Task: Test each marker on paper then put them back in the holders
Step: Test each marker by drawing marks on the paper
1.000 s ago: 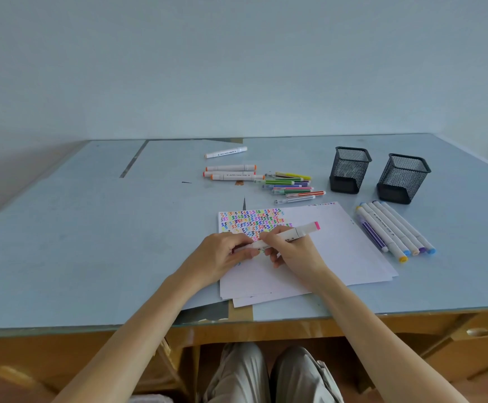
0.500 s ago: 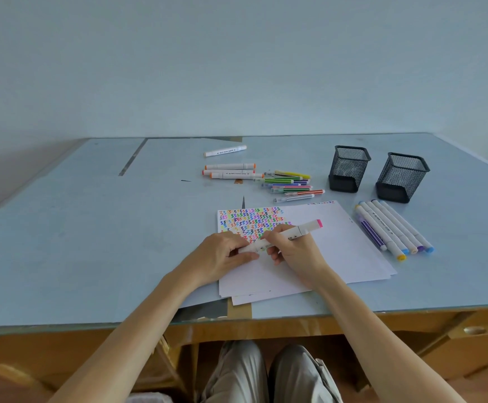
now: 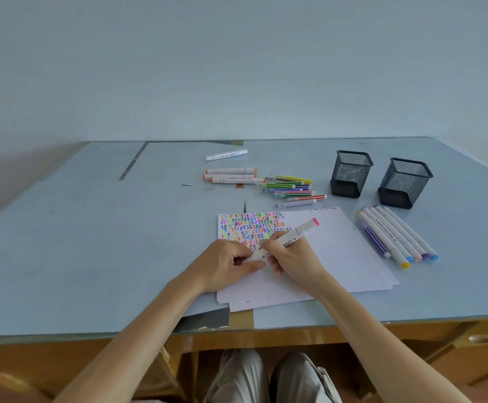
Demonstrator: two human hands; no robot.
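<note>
you sit at a pale blue, glass-topped desk (image 3: 77, 242) set against a plain light wall, your knees showing under its wooden front edge.

the pink-capped marker (image 3: 290, 239) is in both your hands, low over the paper stack (image 3: 338, 257) near the desk's middle. it lies slanted, its pink end pointing to about 2 o'clock and raised above the sheet. your right hand (image 3: 295, 260) has its fingers curled round the white barrel. your left hand (image 3: 228, 264) pinches the near end of the same marker between thumb and fingertips; whether that end's cap is on or off you cannot tell, since the fingers cover it.

just beyond your hands, at 12 o'clock, the top sheet carries a block of coloured squiggles (image 3: 253, 226) in many hues. the rest of that sheet is white.

at 3 o'clock from the paper, a row of thick white markers (image 3: 397, 235) lies side by side on the desk, touching one another, their coloured ends (yellow, blue, pale peach, purple) toward you. at about 1 o'clock stand two black mesh holders (image 3: 351, 173), upright and a little apart, the second holder (image 3: 405, 181) to the right of the first.

at 12 o'clock, past the paper, a loose heap of thin coloured pens (image 3: 292, 189) lies on the desk. to its left rest three orange-capped markers (image 3: 231, 175), close together, and farther back a single white marker (image 3: 226, 155) lies apart from them.
</note>
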